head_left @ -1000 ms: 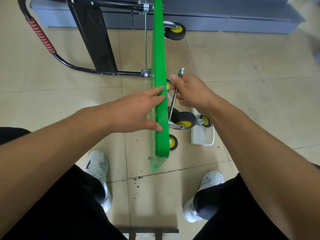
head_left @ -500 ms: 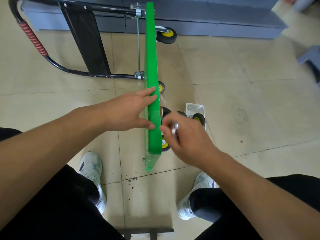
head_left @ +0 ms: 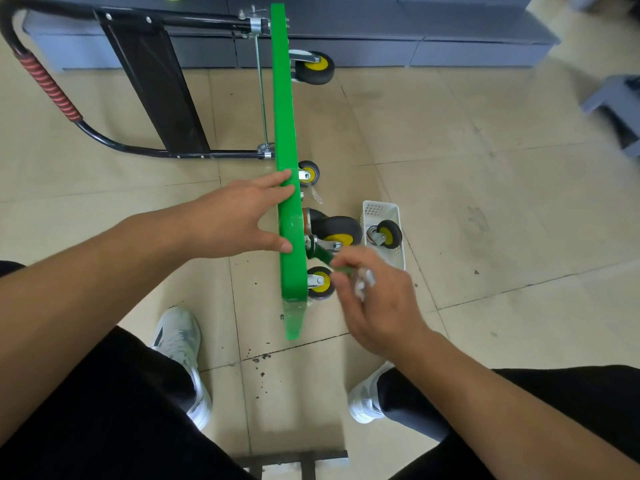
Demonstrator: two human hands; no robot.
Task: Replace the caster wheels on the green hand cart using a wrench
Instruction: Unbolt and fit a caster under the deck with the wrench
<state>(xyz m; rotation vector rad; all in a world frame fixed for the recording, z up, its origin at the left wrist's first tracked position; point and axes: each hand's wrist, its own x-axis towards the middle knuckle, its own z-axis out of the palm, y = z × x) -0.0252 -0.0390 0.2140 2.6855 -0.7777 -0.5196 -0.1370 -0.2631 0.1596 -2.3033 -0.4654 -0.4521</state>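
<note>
The green hand cart (head_left: 284,109) stands on its side edge on the tiled floor, its black handle (head_left: 45,84) lying to the left. My left hand (head_left: 239,216) rests on the green deck, fingers over its top edge and thumb against its face. My right hand (head_left: 374,299) grips the wrench (head_left: 325,258), blurred, whose head sits at the mount of a large black and yellow caster (head_left: 337,232) on the cart's underside. Smaller casters (head_left: 320,282) show at the near end, at the middle (head_left: 308,173) and at the far end (head_left: 313,67).
A white plastic basket (head_left: 381,211) lies on the floor right of the cart and holds a loose caster wheel (head_left: 386,234). My two white shoes (head_left: 180,344) flank the cart's near end. Grey cabinets (head_left: 415,43) line the back, and a grey stool (head_left: 620,105) stands at far right.
My right hand swung the wrench from pointing away, above the large caster, down and toward me, near the cart's near end. My left hand stayed on the deck.
</note>
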